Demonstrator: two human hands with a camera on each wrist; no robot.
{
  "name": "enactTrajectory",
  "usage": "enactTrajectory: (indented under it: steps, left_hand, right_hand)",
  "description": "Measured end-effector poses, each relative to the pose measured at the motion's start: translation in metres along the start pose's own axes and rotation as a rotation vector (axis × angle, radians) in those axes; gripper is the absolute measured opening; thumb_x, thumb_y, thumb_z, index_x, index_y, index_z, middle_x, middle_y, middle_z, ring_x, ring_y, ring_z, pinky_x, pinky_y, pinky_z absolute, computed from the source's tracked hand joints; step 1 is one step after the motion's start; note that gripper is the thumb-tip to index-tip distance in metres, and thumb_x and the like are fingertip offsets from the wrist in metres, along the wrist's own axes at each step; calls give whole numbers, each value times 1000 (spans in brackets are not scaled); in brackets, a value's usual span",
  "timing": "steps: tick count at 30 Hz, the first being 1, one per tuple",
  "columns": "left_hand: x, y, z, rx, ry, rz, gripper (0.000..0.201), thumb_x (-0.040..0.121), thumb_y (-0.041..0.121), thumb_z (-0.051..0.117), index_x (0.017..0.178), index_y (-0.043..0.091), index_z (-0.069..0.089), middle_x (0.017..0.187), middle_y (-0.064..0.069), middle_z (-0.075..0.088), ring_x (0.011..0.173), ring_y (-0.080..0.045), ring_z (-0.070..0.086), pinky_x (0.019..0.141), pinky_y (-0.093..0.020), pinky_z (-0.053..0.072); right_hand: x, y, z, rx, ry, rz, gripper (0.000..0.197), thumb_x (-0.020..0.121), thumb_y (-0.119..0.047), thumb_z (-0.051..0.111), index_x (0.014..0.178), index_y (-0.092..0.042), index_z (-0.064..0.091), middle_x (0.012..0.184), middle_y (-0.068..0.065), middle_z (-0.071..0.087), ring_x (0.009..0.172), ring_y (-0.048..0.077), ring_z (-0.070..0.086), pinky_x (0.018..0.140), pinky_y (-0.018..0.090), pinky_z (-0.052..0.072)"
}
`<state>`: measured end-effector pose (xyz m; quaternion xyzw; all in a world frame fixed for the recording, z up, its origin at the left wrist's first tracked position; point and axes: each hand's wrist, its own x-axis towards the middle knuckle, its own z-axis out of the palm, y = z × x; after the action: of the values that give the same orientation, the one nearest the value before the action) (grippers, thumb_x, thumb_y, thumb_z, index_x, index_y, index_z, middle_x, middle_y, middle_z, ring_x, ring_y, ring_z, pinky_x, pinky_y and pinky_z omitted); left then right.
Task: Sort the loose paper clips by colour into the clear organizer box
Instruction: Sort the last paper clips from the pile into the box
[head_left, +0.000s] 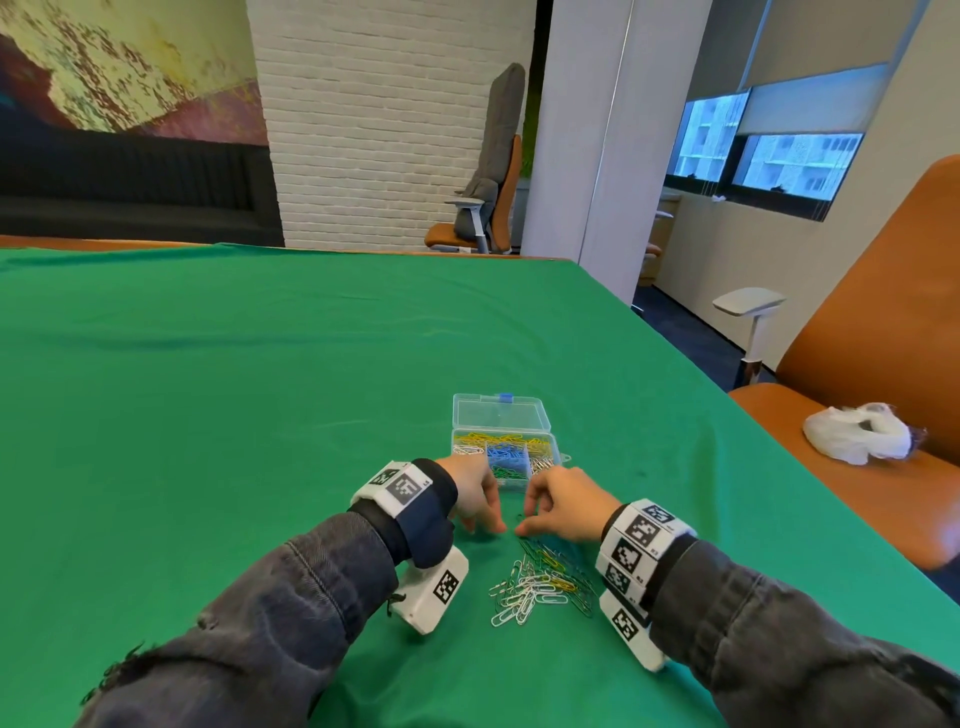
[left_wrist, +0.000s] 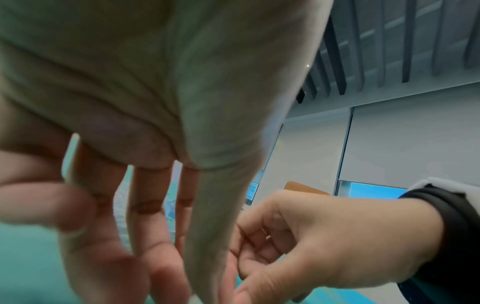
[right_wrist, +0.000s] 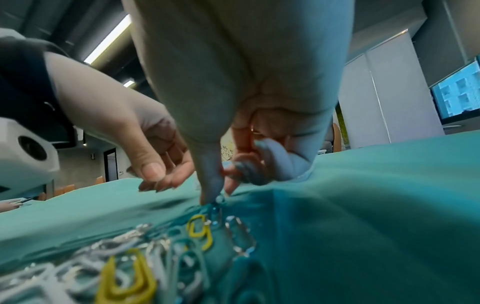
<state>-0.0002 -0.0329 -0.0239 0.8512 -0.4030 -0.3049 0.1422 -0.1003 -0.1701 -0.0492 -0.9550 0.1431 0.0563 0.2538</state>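
The clear organizer box stands open on the green cloth, lid folded back, with yellow, white, blue, green and silver clips in separate compartments. A loose pile of paper clips lies nearer me: white, silver, yellow and green. At the far tip of the pile my right hand pinches a green paper clip against the cloth between thumb and forefinger, other fingers curled. Just left of it my left hand hangs with relaxed fingers, tips at the cloth, holding nothing.
The green cloth covers the whole table, whose right edge runs diagonally past the box. An orange chair stands beyond that edge with a white plastic bag on its seat and a white armrest.
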Motion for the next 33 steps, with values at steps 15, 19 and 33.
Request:
enactTrajectory:
  steps: [15,19,33]
  left_hand:
    - [5,17,23,152,122,105,30,75,25,82,99,19,66,98,0,65,93,-20,62,86,-32,50]
    - [4,20,24,175,88,134,30,75,22,81,101,18,67,96,1,63,91,-18,60,83,-31,48]
    - [2,16,18,207,10,137,18,81,23,77,95,14,68,83,3,61,80,-14,53,82,-30,48]
  right_hand:
    - [-16,9,-19,56,-182,-41,18,82,-10,73,80,-18,57,68,-4,62,50,7,56,51,16,45]
    - [-22,8,-9,65,-177,-11,22,78,-14,79,85,-14,58,69,-4,62,49,8,57,52,17,47]
    - [-16,8,-13,118,-220,-71,20,79,-17,77,73,-23,59,66,-10,59,55,-2,51,54,11,41]
